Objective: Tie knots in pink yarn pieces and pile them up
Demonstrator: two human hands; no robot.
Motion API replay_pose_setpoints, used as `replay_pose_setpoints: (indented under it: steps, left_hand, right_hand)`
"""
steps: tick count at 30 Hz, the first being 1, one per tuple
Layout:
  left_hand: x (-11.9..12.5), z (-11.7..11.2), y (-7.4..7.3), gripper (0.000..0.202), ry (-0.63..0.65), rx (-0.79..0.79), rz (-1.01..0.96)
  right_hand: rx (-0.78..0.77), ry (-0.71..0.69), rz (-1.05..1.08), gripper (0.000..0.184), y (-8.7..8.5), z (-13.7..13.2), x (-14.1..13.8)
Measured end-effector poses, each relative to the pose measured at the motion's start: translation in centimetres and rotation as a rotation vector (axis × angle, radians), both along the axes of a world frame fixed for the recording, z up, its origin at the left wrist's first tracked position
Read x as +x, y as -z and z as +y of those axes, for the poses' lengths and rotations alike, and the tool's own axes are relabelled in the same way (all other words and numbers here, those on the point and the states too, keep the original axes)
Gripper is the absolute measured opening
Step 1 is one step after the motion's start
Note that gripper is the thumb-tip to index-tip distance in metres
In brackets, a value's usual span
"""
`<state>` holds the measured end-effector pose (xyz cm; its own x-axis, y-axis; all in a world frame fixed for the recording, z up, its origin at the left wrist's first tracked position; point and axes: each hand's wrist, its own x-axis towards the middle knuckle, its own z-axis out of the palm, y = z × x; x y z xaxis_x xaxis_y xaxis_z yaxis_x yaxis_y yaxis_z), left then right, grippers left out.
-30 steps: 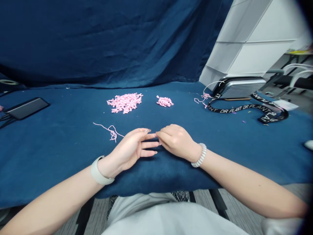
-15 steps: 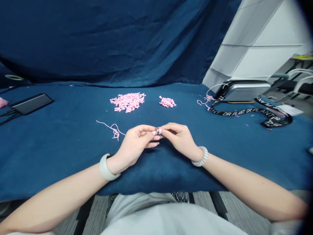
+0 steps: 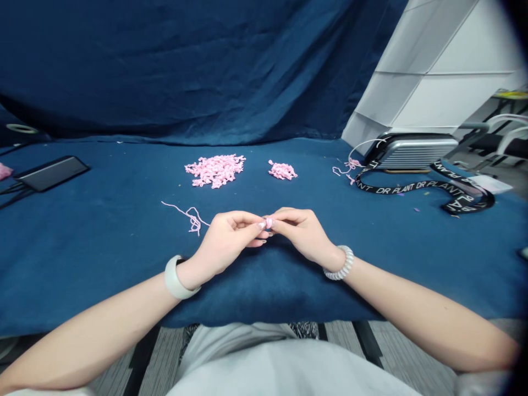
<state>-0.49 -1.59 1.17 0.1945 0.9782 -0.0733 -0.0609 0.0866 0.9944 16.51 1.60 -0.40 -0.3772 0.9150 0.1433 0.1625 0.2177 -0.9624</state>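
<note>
Left hand [image 3: 225, 242] curled, pinching yarn [image 3: 268, 222] with right hand [image 3: 303, 234].

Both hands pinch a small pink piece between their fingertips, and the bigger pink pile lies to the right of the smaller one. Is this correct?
Not quite. In the head view, the bigger pile lies to the left of the smaller pile, not to the right. The rest holds: the left hand and the right hand pinch a small pink piece between their fingertips.
</note>
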Motion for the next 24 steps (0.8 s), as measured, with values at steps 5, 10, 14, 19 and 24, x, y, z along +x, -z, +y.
replay_pose_setpoints:
  steps: [5,10,14,19,24]
  left_hand:
    - [-0.07,0.06,-0.11,0.024,0.004,0.022,0.048]
    - [-0.04,0.19,-0.20,0.022,0.012,0.037,0.087]
    - [-0.05,0.18,-0.28,0.021,-0.021,0.046,0.140]
    - [-0.09,0.22,-0.39,0.018,-0.064,0.095,0.206]
    - [-0.16,0.23,-0.46,0.015,-0.102,0.129,0.245]
  right_hand:
    - [-0.076,-0.029,0.027,0.036,-0.05,0.05,0.00]
    - [-0.108,-0.035,0.055,0.035,-0.10,-0.06,-0.06]
    - [-0.121,-0.016,0.063,0.035,-0.25,-0.17,-0.09]
    - [-0.129,0.022,0.056,0.036,-0.40,-0.25,-0.07]
    - [-0.135,0.054,0.062,0.033,-0.51,-0.23,-0.01]
